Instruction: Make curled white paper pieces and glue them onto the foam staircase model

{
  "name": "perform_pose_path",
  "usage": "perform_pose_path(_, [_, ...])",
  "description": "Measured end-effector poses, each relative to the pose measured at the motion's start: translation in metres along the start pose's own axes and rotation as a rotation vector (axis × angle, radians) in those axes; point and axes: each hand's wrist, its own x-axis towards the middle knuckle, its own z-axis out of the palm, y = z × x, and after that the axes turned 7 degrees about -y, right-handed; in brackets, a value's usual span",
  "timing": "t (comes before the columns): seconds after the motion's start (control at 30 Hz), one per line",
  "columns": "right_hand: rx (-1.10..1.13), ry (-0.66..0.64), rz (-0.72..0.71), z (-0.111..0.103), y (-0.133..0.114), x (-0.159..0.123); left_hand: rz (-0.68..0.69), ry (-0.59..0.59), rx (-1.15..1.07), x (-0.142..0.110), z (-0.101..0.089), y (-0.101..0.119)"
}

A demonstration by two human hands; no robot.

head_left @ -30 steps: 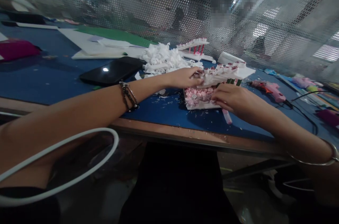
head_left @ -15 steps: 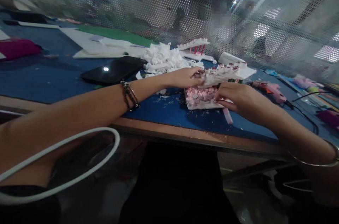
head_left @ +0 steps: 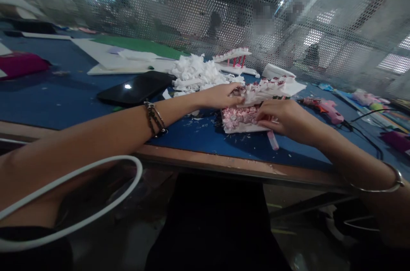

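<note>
The right hand (head_left: 283,118) hid part of the pink pieces (head_left: 236,117) and green supports (head_left: 279,97); whether its fingertips gripped anything was unclear. The left edge cut off the magenta case (head_left: 24,65) and white cable (head_left: 140,169). Shapes behind the perforated screen (head_left: 179,10) were blurred.

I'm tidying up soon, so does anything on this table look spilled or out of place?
Yes: pale scraps litter the blue tabletop before the pink-and-white model, and white shreds sprawl in a loose heap near the black device; both look untidy. I see no clear damage.
</note>
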Motion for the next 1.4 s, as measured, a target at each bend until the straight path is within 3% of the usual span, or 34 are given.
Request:
perform_pose_path(0.13, [0.068,0.012,0.052,-0.006,0.002,-0.005,0.026,-0.011,-0.018,0.001,0.0,-0.004])
perform_pose_path(0.73, [-0.095,-0.08,0.1,0.0,-0.01,0.003,0.051,0.028,-0.002,0.001,0.0,-0.006])
perform_pose_path(0.93, [0.015,0.065,0.129,-0.008,-0.004,-0.009,0.053,0.17,-0.037,0.004,0.003,-0.012])
perform_pose_path(1.1, [0.016,0.092,0.116,-0.018,-0.007,-0.014,0.111,0.243,-0.028,0.005,0.002,-0.011])
perform_pose_path(1.3, [-0.127,0.434,0.129,-0.025,-0.013,-0.024,0.161,0.433,-0.075,0.0,-0.018,-0.012])
perform_pose_path(1.4, [-0.198,0.479,0.181,-0.024,-0.012,-0.026,0.127,0.464,-0.084,-0.002,-0.026,-0.016])
